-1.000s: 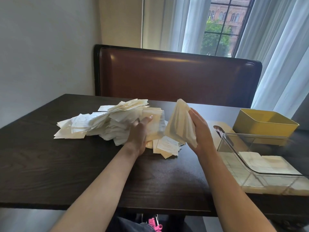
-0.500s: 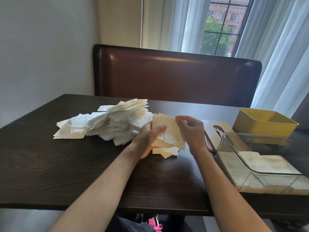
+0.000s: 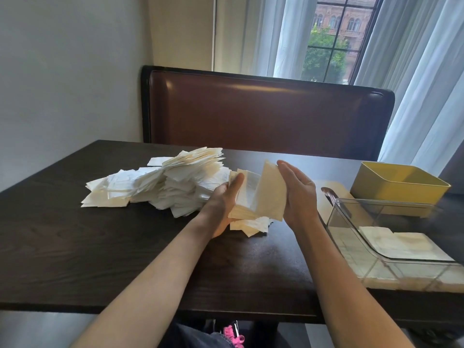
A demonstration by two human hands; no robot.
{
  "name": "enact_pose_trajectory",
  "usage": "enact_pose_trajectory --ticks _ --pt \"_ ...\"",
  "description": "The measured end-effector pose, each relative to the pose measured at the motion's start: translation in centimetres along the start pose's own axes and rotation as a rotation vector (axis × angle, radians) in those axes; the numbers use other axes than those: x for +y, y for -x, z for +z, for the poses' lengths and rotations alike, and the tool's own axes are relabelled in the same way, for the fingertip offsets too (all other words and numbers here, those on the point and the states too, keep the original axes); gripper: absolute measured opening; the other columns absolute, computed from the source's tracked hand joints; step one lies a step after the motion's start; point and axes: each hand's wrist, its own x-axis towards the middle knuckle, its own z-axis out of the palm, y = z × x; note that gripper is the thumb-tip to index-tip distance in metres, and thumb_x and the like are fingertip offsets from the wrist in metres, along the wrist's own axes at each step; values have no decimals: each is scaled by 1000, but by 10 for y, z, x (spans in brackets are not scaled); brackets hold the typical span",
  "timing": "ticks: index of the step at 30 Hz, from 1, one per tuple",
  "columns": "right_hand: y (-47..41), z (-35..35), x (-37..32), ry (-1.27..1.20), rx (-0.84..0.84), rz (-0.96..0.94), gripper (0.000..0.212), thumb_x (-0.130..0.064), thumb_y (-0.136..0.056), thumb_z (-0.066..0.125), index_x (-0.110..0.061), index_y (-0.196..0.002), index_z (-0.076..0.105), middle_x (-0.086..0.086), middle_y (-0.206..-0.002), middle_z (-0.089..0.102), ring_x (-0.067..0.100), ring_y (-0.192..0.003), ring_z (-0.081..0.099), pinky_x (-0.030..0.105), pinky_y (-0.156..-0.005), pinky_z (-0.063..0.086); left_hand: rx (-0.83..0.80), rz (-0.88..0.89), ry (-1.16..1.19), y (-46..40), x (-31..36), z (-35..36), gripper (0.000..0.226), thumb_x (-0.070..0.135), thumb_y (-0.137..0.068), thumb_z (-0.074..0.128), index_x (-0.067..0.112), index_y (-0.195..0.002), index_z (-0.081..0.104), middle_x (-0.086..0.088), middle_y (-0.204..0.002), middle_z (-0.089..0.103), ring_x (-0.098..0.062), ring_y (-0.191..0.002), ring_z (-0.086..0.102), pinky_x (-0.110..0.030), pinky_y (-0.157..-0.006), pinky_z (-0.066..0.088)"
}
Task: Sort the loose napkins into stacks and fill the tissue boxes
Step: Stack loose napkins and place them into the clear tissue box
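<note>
— Fingers on both sides are straight and pressed together: the left hand (image 3: 223, 204) and the right hand (image 3: 300, 194) stand edge-up, palms facing, with a small stack (image 3: 258, 197) of napkins squeezed between them.

— Pinching it?

— No, flat palms only. One cream sheet leans against the right palm; the others sit packed against the left fingers. More loose sheets lie under the stack on the table (image 3: 75, 247).

— And the rest of the napkins?

— A big untidy pile (image 3: 160, 183) lies toward the table's far edge, left of the hands and touching the left one: thin square sheets, white to cream, soft and slightly crinkled, fanned at all angles.

— The boxes?

— At the right edge. A clear plastic box (image 3: 391, 249) with a curved cut-out front holds a few flat napkins. Behind it, toward the far right corner, sits a yellow box (image 3: 399, 189), matte, open-topped, with rounded corners. A spoon (image 3: 331, 197) lies on a pale board (image 3: 324, 187) just beside them.

— Surface and room?

— Dark wood with visible grain. Across it stands a brown leather bench (image 3: 263, 116), then sheer white curtains (image 3: 414, 71) and a paned window (image 3: 334, 38).
</note>
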Motion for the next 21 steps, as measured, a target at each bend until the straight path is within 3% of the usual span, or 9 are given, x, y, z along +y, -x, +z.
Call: enact_pose_trajectory --ticks 4,7,9,12,16,21 --pt "0 4 5 198 69 -50 10 -22 -93 67 -19 -99 74 -6 -92 73 10 -80 68 22 -65 55 -137 -52 138 0 1 -1 69 68 -96 40 19 -143 53 -10 -137 63 -29 -126 61 -51 -109 45" --pt "2 9 12 310 73 -68 14 -16 -91 69 -12 -104 75 -10 -85 73 9 -76 70 17 -62 56 -162 -6 49 3 2 0 55 52 -95 57 14 -135 58 -13 -127 68 -31 -117 66 -51 -99 53" --pt "2 10 13 331 55 -76 17 -15 -92 68 -12 -108 73 -12 -85 72 3 -73 70 17 -61 56 -119 30 -19 4 0 1 49 32 -88 71 12 -131 57 -16 -122 69 -34 -112 68 -49 -90 58" --pt "-2 6 14 416 73 -119 24 -23 -96 63 -17 -118 70 -13 -98 69 2 -81 67 14 -68 54 21 111 4 1 1 -4 40 13 -88 70 9 -126 58 -22 -120 67 -38 -109 67 -51 -89 58" --pt "-12 -4 24 722 46 -80 26 -21 -92 66 -16 -117 72 -5 -116 71 10 -103 65 30 -96 52 217 216 138 -3 8 -13 49 19 -70 73 8 -116 64 -23 -116 68 -38 -106 68 -56 -91 57" --pt "-15 -2 40 1113 -212 116 41 -29 -86 73 -21 -125 67 -4 -129 63 17 -118 57 38 -105 45 300 274 190 -4 10 -14 40 16 -76 73 10 -115 66 -18 -110 70 -37 -102 70 -53 -85 59"
